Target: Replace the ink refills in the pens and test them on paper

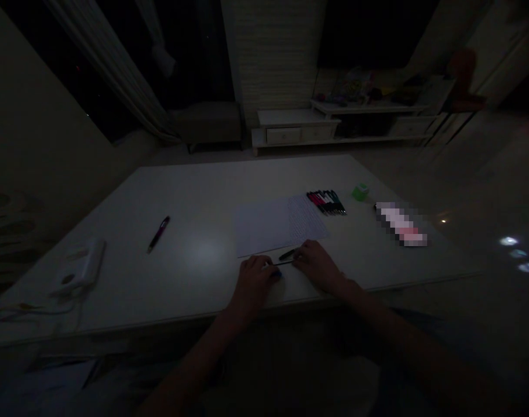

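Both hands rest on a white table (194, 197) near its front edge, in dim light. My left hand (253, 284) is curled, its fingertips pinching a thin rod-like pen part (281, 263) with a blue end. My right hand (317, 263) is closed on the other end of that thin part, beside a dark pen piece (287, 254). A sheet of lined paper (279, 225) lies just beyond the hands.
A row of several pens (326, 202) lies beyond the paper, with a small green object (360, 191) and a blurred flat item (401, 224) to the right. A single pen (159, 233) and a white device (79, 267) lie at left.
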